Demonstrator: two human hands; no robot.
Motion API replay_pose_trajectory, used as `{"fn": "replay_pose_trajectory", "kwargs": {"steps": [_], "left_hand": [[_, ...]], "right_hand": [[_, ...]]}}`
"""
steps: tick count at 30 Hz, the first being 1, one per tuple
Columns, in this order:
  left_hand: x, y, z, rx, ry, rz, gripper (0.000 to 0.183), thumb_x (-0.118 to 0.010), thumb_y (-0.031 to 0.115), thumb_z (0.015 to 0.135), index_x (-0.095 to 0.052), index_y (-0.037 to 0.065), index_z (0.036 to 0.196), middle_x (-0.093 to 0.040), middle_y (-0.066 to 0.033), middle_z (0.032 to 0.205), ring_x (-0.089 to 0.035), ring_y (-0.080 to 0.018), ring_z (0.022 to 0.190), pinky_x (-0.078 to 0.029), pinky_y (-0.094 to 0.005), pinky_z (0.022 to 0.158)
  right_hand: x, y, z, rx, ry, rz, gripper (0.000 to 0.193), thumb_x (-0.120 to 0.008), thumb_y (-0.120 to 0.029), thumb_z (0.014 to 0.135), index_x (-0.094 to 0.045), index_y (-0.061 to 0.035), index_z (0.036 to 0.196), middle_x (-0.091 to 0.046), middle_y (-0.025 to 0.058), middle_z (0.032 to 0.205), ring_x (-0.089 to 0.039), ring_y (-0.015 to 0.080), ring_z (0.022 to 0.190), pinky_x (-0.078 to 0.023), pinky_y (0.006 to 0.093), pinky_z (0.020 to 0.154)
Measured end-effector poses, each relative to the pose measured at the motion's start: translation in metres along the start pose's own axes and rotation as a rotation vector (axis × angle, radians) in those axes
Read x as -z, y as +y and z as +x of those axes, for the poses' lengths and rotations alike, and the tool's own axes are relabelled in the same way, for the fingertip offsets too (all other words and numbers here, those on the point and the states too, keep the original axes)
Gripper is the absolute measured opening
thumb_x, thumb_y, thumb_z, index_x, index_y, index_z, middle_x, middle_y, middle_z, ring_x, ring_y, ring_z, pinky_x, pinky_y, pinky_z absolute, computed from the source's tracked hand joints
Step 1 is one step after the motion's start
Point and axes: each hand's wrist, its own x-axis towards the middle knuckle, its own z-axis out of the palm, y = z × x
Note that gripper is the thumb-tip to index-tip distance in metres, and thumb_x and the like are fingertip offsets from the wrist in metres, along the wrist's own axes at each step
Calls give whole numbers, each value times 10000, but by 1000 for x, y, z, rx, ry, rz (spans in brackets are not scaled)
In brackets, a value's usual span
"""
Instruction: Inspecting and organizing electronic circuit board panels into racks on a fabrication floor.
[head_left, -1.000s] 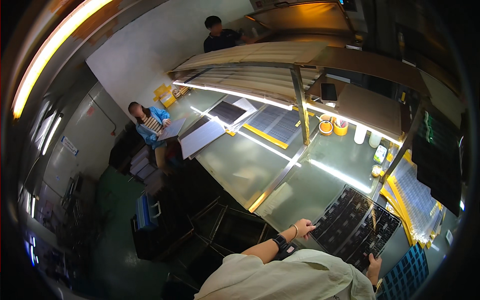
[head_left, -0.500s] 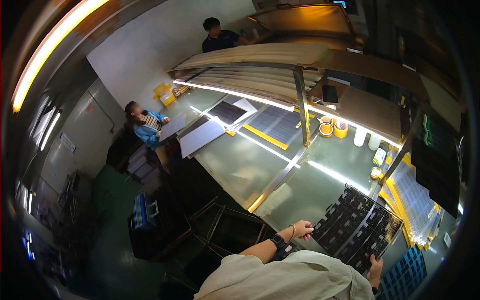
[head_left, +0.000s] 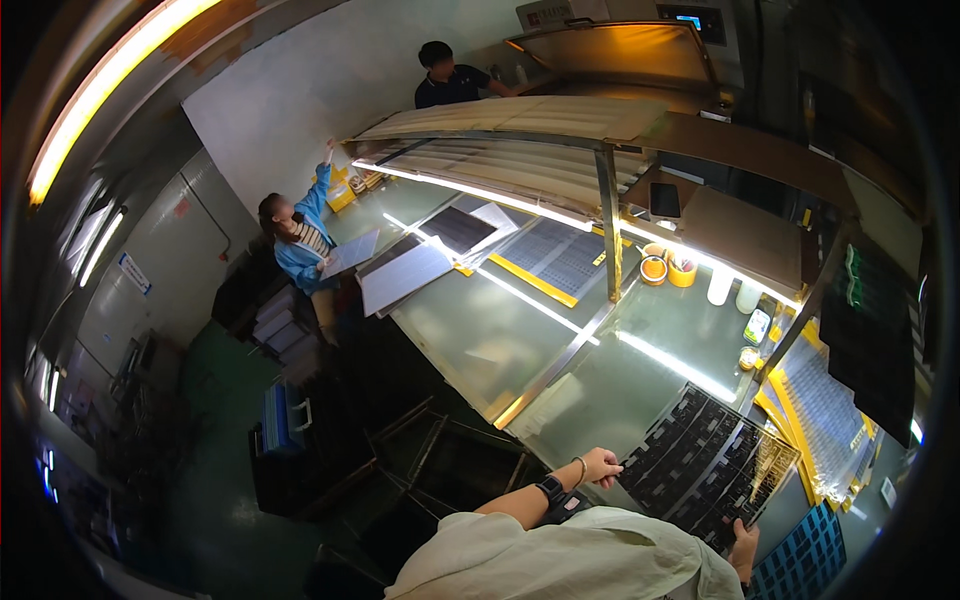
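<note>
A dark, thin panel (head_left: 690,450) with rows of black rectangular patterns is held over the bench at lower right. My left hand (head_left: 601,467) pinches its left edge, fingers closed. At its lower right edge my right hand (head_left: 742,548) has the thumb on top, the other fingers mostly hidden underneath. The panel's right corner catches a golden reflection. Close by my right hand, a blue-and-black patterned sheet (head_left: 803,555) lies at the bench's near right.
The lit bench (head_left: 540,350) bears yellow-edged films (head_left: 560,255) and more yellow-edged sheets (head_left: 825,410) at right. Orange tape rolls (head_left: 653,270) and bottles (head_left: 719,287) stand under a low shelf (head_left: 520,115). One co-worker (head_left: 295,240) stands left, another (head_left: 448,80) behind.
The panel has tilted slightly, with a brighter golden reflection at its right corner. My hands keep their hold. The co-worker at left has raised one arm toward the shelf.
</note>
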Motion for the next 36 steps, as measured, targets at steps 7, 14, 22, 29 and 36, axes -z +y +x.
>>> {"fn": "replay_pose_trajectory", "kwargs": {"steps": [7, 14, 22, 29, 36], "left_hand": [[-4, 6, 1, -30, 7, 25, 246, -550, 255, 861, -598, 14, 850, -622, -54, 620, -595, -115, 492, -444, -218, 438], [-13, 27, 17, -10, -70, -60, 251, -531, 262, 871, -584, 22, 821, -611, -57, 616, -595, -120, 492, -445, -234, 417], [-36, 58, 35, -61, -197, 61, 263, -563, 279, 864, -579, 22, 916, -635, -66, 741, -613, -116, 606, -454, -198, 511], [-50, 123, 65, -213, -132, 331, 256, -594, 255, 843, -577, 23, 951, -636, -64, 813, -622, -132, 659, -451, -208, 528], [-151, 219, 133, -954, -189, 1180, 420, -694, 229, 709, -550, 40, 1055, -567, -147, 1045, -542, -289, 976, -417, -371, 864]], "right_hand": [[18, 12, 7, 4, -13, -46, 225, -460, -5, 837, -466, 75, 1048, -592, 128, 896, -598, 225, 801, -479, 321, 759], [15, -1, -3, 69, 73, 3, 324, -450, 40, 767, -497, 64, 1087, -583, 98, 970, -592, 215, 806, -485, 329, 754], [73, 4, -41, 30, 247, 144, 245, -553, -54, 800, -558, 55, 1020, -638, 133, 874, -621, 206, 778, -498, 329, 724], [131, 26, -116, 231, 547, 516, 243, -483, -7, 828, -513, 28, 1067, -583, 127, 955, -592, 236, 871, -497, 341, 757], [182, 67, -140, 272, 882, 716, 244, -488, -47, 847, -499, -7, 1088, -573, 96, 983, -581, 214, 878, -505, 361, 756]]}}
